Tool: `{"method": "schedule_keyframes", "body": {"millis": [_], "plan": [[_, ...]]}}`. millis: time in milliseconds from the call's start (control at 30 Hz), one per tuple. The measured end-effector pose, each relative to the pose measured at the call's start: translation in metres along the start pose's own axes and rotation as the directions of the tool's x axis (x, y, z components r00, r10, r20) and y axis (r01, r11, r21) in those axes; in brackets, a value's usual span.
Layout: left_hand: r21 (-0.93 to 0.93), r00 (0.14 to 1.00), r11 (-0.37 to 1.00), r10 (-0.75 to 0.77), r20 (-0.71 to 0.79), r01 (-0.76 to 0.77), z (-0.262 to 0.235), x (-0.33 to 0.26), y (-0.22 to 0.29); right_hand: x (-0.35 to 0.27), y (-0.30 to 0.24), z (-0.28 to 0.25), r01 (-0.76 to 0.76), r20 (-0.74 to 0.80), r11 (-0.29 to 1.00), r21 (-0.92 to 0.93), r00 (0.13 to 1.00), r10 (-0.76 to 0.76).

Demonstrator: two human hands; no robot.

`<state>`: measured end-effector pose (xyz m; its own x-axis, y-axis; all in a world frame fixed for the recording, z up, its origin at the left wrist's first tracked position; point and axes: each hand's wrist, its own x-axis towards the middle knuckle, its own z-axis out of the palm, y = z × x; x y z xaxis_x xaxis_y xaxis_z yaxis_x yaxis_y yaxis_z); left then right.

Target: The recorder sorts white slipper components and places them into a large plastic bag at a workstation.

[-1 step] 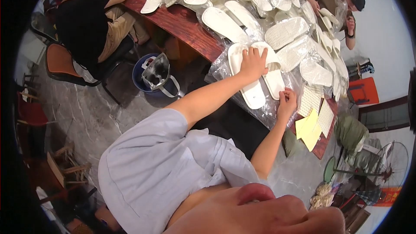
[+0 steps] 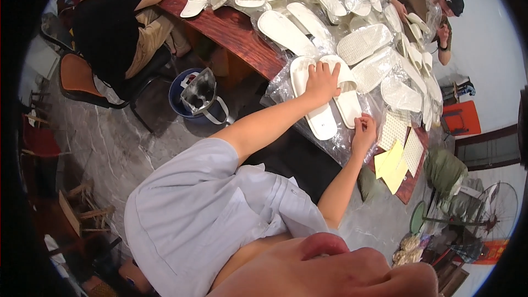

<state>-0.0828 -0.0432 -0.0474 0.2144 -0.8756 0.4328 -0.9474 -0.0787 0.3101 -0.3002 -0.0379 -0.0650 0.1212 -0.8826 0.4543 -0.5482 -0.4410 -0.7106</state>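
Note:
A pair of white slide slippers lies side by side on clear plastic at the table's near edge. My left hand (image 2: 323, 82) rests with fingers spread across the straps of the left slipper (image 2: 320, 122) and the right slipper (image 2: 347, 104), pressing from above without wrapping round them. At the heel of the right slipper is my right hand (image 2: 364, 132), thumb and fingers pinched together; anything between the fingertips is too small to make out. Yellow paper sheets (image 2: 394, 168) lie just right of it, beside cream textured sheets (image 2: 413, 151).
A heap of white slippers in clear bags (image 2: 366, 44) covers much of the reddish wooden table (image 2: 234, 27). One person (image 2: 110, 27) sits at the left; another (image 2: 448, 8) is at the far right. On the floor stands a blue bucket (image 2: 175, 96) near a chair (image 2: 82, 77).

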Motion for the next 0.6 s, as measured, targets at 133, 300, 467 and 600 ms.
{"method": "schedule_keyframes", "body": {"millis": [133, 300, 467, 600], "plan": [[0.011, 1.000, 1.000, -0.009, 0.002, 0.009, 0.0016, 0.0016, -0.0024, 0.0004, -0.0055, 0.0025, -0.036, 0.010, 0.999, 0.028, 0.999, 0.036], [-0.009, 0.998, 1.000, -0.024, 0.054, 0.024, -0.0012, 0.0039, -0.0012, 0.0020, 0.0022, 0.0065, -0.039, -0.031, 0.995, 0.090, 0.999, 0.042], [-0.036, 0.994, 0.999, -0.031, 0.101, 0.035, -0.0060, 0.0057, 0.0043, 0.0020, 0.0022, 0.0012, -0.005, -0.011, 1.000, -0.001, 1.000, 0.005], [-0.017, 0.992, 0.999, -0.043, 0.115, 0.045, -0.0070, 0.0039, 0.0014, 0.0017, -0.0016, 0.0053, 0.008, 0.017, 1.000, -0.018, 1.000, -0.008]]}}
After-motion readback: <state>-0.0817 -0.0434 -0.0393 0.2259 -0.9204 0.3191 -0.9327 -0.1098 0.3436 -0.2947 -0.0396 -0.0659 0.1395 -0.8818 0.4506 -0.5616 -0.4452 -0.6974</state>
